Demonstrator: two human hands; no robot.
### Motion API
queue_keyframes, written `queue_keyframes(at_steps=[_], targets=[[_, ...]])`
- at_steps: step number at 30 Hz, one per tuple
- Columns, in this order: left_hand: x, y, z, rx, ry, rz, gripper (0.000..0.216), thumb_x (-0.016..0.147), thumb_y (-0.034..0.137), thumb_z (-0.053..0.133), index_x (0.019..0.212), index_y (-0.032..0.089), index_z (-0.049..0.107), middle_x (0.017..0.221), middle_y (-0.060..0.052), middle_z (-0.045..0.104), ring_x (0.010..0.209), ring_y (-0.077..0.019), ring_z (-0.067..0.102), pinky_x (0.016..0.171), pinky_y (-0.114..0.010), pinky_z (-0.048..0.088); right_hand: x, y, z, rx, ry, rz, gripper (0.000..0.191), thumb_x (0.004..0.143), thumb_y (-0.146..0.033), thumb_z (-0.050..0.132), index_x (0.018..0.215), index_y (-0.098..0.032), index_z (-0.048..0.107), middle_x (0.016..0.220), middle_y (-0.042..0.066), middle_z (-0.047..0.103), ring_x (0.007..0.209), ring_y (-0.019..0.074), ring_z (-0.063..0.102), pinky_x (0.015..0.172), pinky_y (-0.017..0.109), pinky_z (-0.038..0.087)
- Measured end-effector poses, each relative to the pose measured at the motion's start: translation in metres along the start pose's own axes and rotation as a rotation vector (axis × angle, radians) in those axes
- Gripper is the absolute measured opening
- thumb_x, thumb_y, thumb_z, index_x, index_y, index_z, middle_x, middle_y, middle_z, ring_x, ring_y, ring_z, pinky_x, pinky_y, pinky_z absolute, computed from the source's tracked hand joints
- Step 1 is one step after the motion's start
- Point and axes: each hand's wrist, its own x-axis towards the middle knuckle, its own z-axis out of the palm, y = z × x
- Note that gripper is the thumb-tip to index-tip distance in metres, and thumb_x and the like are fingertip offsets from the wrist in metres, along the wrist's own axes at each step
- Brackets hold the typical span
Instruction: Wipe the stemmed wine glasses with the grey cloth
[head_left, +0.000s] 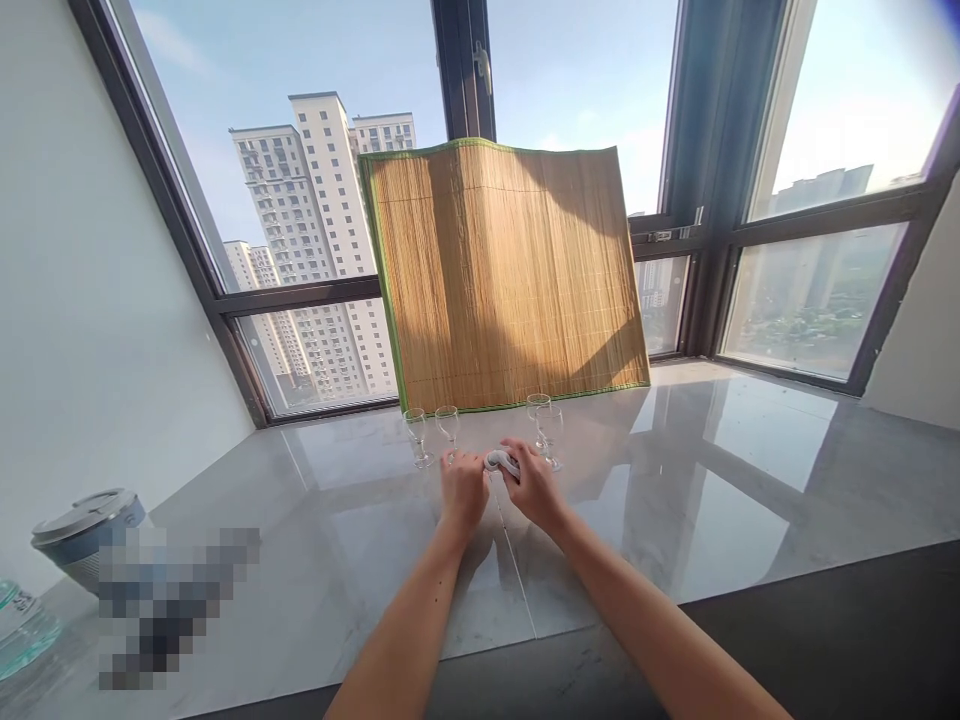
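My right hand is closed around a small white object with a rounded, ring-like end; its exact kind does not show. Right beside it, my left hand is closed, its fingers curled against the near end of that white object, and whatever it grips is hidden. Just beyond my left hand stand two clear stemmed glasses, one farther left and one closer. Behind my right hand are two more, a nearer glass partly overlapping a farther glass.
A bamboo mat with green edging leans upright against the window behind the glasses. On the left of the glossy grey sill stand a lidded cup and a clear bottle, beside a blurred-out patch. The sill's front edge runs beneath my forearms.
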Motion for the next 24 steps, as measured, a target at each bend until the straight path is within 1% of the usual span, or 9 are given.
queue_keyframes(at_steps=[4, 6, 7, 9, 11, 13, 15, 18, 24], targets=[[-0.001, -0.001, -0.002, -0.016, 0.014, 0.008, 0.035, 0.084, 0.014, 0.059, 0.114, 0.027, 0.07, 0.09, -0.007, 0.071, 0.096, -0.0261, 0.06, 0.104, -0.048, 0.027, 0.003, 0.012, -0.008, -0.111, 0.118, 0.137, 0.03, 0.084, -0.012, 0.047, 0.112, -0.021, 0.051, 0.102, 0.009, 0.068, 0.098, 0.0245, 0.061, 0.076, 0.031, 0.045], [-0.001, -0.004, -0.003, -0.035, 0.03, -0.013, 0.036, 0.085, 0.014, 0.058, 0.116, 0.028, 0.07, 0.091, -0.007, 0.072, 0.096, -0.0262, 0.06, 0.104, -0.048, 0.027, 0.003, 0.018, -0.011, -0.132, 0.142, 0.234, 0.031, 0.084, -0.013, 0.045, 0.113, -0.02, 0.05, 0.096, 0.009, 0.067, 0.095, 0.0248, 0.061, 0.073, 0.031, 0.043], [-0.001, -0.006, -0.003, -0.041, 0.045, -0.037, 0.036, 0.085, 0.014, 0.057, 0.116, 0.028, 0.07, 0.092, -0.006, 0.072, 0.096, -0.0262, 0.06, 0.104, -0.048, 0.028, 0.003, 0.021, -0.011, -0.12, 0.127, 0.278, 0.032, 0.083, -0.014, 0.046, 0.114, -0.02, 0.05, 0.091, 0.008, 0.067, 0.091, 0.0242, 0.061, 0.071, 0.03, 0.042], [-0.002, -0.009, -0.003, -0.045, 0.068, -0.085, 0.037, 0.085, 0.014, 0.055, 0.116, 0.028, 0.071, 0.091, -0.006, 0.072, 0.096, -0.0263, 0.06, 0.104, -0.048, 0.028, 0.003, 0.023, -0.01, -0.023, 0.057, 0.355, 0.035, 0.081, -0.016, 0.049, 0.115, -0.02, 0.049, 0.079, 0.003, 0.064, 0.077, 0.021, 0.06, 0.067, 0.029, 0.04], [-0.001, -0.011, -0.002, -0.051, 0.055, -0.093, 0.039, 0.084, 0.011, 0.054, 0.114, 0.028, 0.072, 0.091, -0.006, 0.072, 0.096, -0.0263, 0.059, 0.103, -0.048, 0.028, 0.003, 0.022, -0.007, 0.154, -0.053, 0.407, 0.039, 0.077, -0.019, 0.053, 0.115, -0.021, 0.048, 0.07, -0.002, 0.06, 0.064, 0.017, 0.055, 0.063, 0.027, 0.038], [-0.001, -0.012, -0.001, -0.071, 0.017, -0.063, 0.041, 0.082, 0.008, 0.053, 0.111, 0.028, 0.073, 0.091, -0.005, 0.071, 0.096, -0.0259, 0.059, 0.102, -0.047, 0.03, 0.003, 0.019, -0.005, 0.351, -0.166, 0.459, 0.043, 0.072, -0.02, 0.057, 0.113, -0.021, 0.048, 0.065, -0.004, 0.058, 0.058, 0.0141, 0.05, 0.058, 0.025, 0.036], [-0.001, -0.012, -0.001, -0.098, -0.012, -0.039, 0.042, 0.079, 0.006, 0.053, 0.109, 0.029, 0.073, 0.092, -0.005, 0.071, 0.097, -0.0252, 0.059, 0.1, -0.045, 0.033, 0.004, 0.016, -0.005, 0.506, -0.236, 0.525, 0.046, 0.068, -0.022, 0.06, 0.112, -0.021, 0.049, 0.064, -0.006, 0.057, 0.054, 0.0125, 0.047, 0.053, 0.023, 0.034], [0.0, -0.011, -0.002, -0.13, -0.019, -0.047, 0.043, 0.078, 0.006, 0.054, 0.11, 0.028, 0.073, 0.095, -0.006, 0.071, 0.099, -0.0244, 0.059, 0.098, -0.042, 0.034, 0.007, 0.013, -0.011, 0.647, -0.234, 0.624, 0.052, 0.065, -0.026, 0.065, 0.114, -0.021, 0.049, 0.065, -0.006, 0.057, 0.053, 0.0113, 0.046, 0.051, 0.022, 0.033], [0.001, -0.013, 0.003, -0.262, -0.014, -0.15, 0.04, 0.08, 0.012, 0.054, 0.11, 0.029, 0.073, 0.093, -0.005, 0.072, 0.096, -0.0227, 0.06, 0.096, -0.04, 0.036, 0.01, 0.01, -0.021, 0.827, -0.164, 0.684, 0.057, 0.066, -0.033, 0.072, 0.117, -0.022, 0.049, 0.065, -0.006, 0.057, 0.055, 0.0107, 0.048, 0.052, 0.022, 0.036]])
